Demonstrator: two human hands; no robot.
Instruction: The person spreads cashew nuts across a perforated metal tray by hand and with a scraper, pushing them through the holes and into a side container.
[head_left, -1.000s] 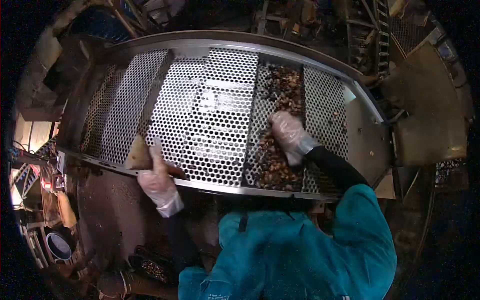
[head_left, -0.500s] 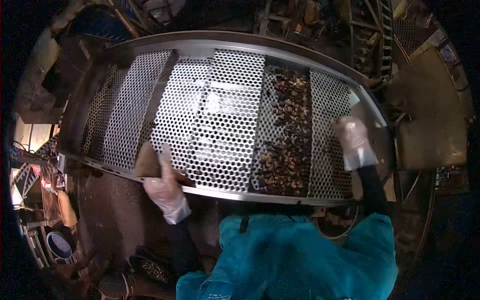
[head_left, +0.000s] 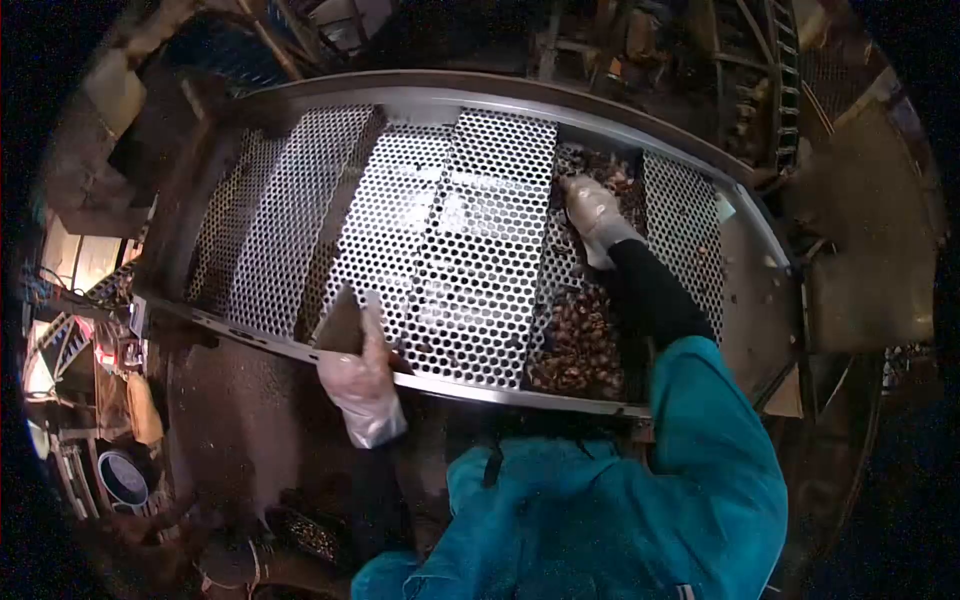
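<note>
At the near rim of the perforated metal tray (head_left: 470,250), the gloved left hand (head_left: 362,385) gripped a flat brown board (head_left: 342,322), while the gloved right hand (head_left: 592,210) lay on the brown nuts (head_left: 585,340) at the tray's far end, open or closed I could not tell.

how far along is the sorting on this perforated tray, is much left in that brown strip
Done, it seems: the perforated panels left of the strip of brown nut-like pieces lie almost bare. In hand: the gloved right hand is down on the strip's far end, and the left hand grips a flat brown piece at the near rim. Left: pieces thickly cover the strip by the near rim and around the hand.
</note>
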